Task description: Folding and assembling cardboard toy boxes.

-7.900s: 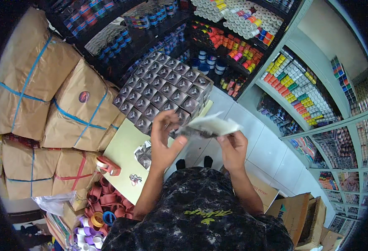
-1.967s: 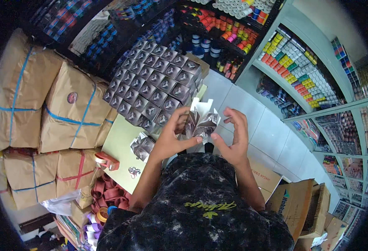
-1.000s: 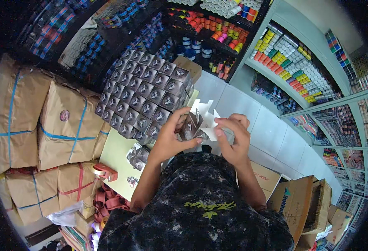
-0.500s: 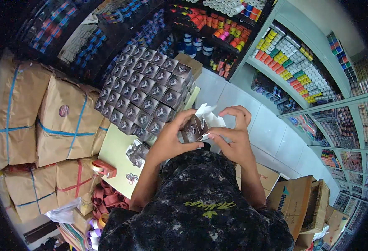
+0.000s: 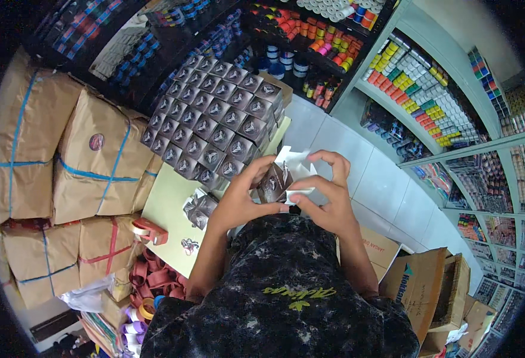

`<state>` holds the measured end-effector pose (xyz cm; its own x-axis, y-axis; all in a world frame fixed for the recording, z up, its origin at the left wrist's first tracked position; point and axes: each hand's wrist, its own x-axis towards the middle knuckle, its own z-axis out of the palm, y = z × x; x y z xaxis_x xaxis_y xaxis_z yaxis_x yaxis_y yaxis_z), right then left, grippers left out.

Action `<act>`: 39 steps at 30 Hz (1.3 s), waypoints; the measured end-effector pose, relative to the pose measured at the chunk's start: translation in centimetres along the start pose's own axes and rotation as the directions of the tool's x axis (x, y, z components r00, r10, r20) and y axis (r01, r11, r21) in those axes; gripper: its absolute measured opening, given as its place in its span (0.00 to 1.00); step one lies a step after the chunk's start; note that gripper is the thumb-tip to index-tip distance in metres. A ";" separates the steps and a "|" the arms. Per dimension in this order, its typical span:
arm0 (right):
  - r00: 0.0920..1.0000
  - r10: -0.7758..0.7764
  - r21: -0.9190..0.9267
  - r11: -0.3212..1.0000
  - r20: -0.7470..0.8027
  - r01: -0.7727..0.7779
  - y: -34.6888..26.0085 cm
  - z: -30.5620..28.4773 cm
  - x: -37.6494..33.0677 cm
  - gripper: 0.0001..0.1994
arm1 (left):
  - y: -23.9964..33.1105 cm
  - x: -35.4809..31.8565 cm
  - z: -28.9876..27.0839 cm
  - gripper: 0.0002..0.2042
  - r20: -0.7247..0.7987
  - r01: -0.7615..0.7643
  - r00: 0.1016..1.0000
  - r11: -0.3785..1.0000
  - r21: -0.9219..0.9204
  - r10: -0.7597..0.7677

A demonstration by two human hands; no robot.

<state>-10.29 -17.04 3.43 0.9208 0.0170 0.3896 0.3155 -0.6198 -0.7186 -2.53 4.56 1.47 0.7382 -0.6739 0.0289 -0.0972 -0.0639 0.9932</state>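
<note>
A small dark brown box (image 5: 271, 186) with white inner flaps (image 5: 299, 162) is held up in front of my chest, its flapped end standing open. My left hand (image 5: 243, 200) wraps the box from the left, thumb below and fingers above. On the other side, my right hand (image 5: 333, 201) has thumb and index finger closed at the edge of the white flaps, with another finger curled over them. Whether anything lies inside the box cannot be made out. Below the left wrist, a loose group of brown and white boxes (image 5: 199, 209) lies on the pale yellow table (image 5: 168, 206).
A stack of matching brown boxes (image 5: 214, 122) covers the table's far part. A red tape dispenser (image 5: 150, 231) and small dark items (image 5: 189, 245) lie nearer. Wrapped parcels (image 5: 95, 173) stand left, cardboard cartons (image 5: 420, 286) right, and shelves of colourful spools (image 5: 417, 95) beyond.
My right hand has shifted slightly left and down, its fingers closer in over the white flaps. The left hand still grips the box. The surroundings have shifted slightly in the picture.
</note>
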 end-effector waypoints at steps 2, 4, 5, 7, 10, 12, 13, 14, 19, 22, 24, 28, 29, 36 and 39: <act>0.999 -0.009 0.020 1.000 -0.032 0.010 -0.3 0.5 -0.2 0.17 | -0.7 -0.8 -0.1 0.47 -0.030 0.016 0.999 0.995 -0.103 -0.019; 0.976 0.163 0.301 0.947 -0.142 -0.114 0.5 1.4 -0.9 0.24 | -0.6 -1.5 -0.1 0.48 -0.047 -0.013 0.999 0.998 -0.060 0.011; 0.973 0.164 0.311 0.944 -0.163 -0.107 1.1 1.6 -1.1 0.24 | -0.4 -1.7 -0.1 0.48 -0.060 -0.042 0.997 0.999 -0.016 0.041; 0.948 0.312 0.468 0.848 -0.062 -0.248 0.8 1.6 -1.6 0.21 | -0.3 -2.4 0.0 0.48 -0.086 -0.052 0.994 0.995 0.089 0.060; 0.897 0.439 0.602 0.703 0.052 -0.379 0.0 1.9 -2.0 0.15 | 0.2 -3.4 0.1 0.47 -0.118 -0.046 0.990 0.961 0.274 0.081; 0.856 0.502 0.674 0.591 0.125 -0.444 -0.1 1.8 -2.3 0.16 | 0.5 -4.0 0.3 0.45 -0.149 -0.054 0.982 0.934 0.354 0.114; 0.855 0.503 0.674 0.590 0.125 -0.445 -0.3 1.9 -2.4 0.16 | 0.6 -4.2 0.5 0.45 -0.149 -0.053 0.982 0.934 0.353 0.113; 0.839 0.527 0.724 0.525 0.136 -0.448 -0.5 2.0 -2.4 0.15 | 0.8 -4.4 0.7 0.45 -0.147 -0.078 0.978 0.912 0.402 0.149; 0.802 0.578 0.828 0.368 0.152 -0.422 -0.4 2.5 -3.7 0.16 | 0.9 -5.2 1.2 0.44 -0.132 -0.135 0.967 0.876 0.464 0.219; 0.820 0.572 0.741 0.546 0.012 -0.392 -0.5 2.9 -4.1 0.13 | 0.7 -5.0 1.4 0.41 -0.143 -0.152 0.956 0.854 0.497 0.254; 0.899 0.331 0.094 0.944 -0.286 -0.317 -0.5 2.8 -4.4 0.10 | 1.1 -4.7 1.3 0.38 -0.091 -0.195 0.946 0.770 0.607 0.311; 0.861 0.391 0.133 0.920 -0.326 -0.368 -1.7 2.7 -4.2 0.08 | 1.8 -4.4 2.1 0.36 -0.075 -0.203 0.943 0.740 0.641 0.324; 0.859 0.391 0.131 0.920 -0.332 -0.368 -1.5 2.6 -4.2 0.08 | 1.6 -4.4 2.2 0.36 -0.076 -0.206 0.941 0.738 0.642 0.329; 0.914 0.305 -0.102 0.934 -0.267 -0.342 -1.5 1.7 -4.4 0.11 | 2.3 -3.9 3.1 0.35 0.003 -0.290 0.924 0.695 0.659 0.382; 0.906 0.364 -0.098 0.915 -0.218 -0.391 -1.4 1.7 -4.5 0.10 | 1.4 -3.8 3.4 0.35 0.049 -0.327 0.919 0.687 0.649 0.391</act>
<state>-14.47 -14.94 1.69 0.8987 -0.3812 0.2170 -0.0939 -0.6504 -0.7537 -7.76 4.53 2.38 0.6078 -0.6804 0.4095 -0.7413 -0.3012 0.5998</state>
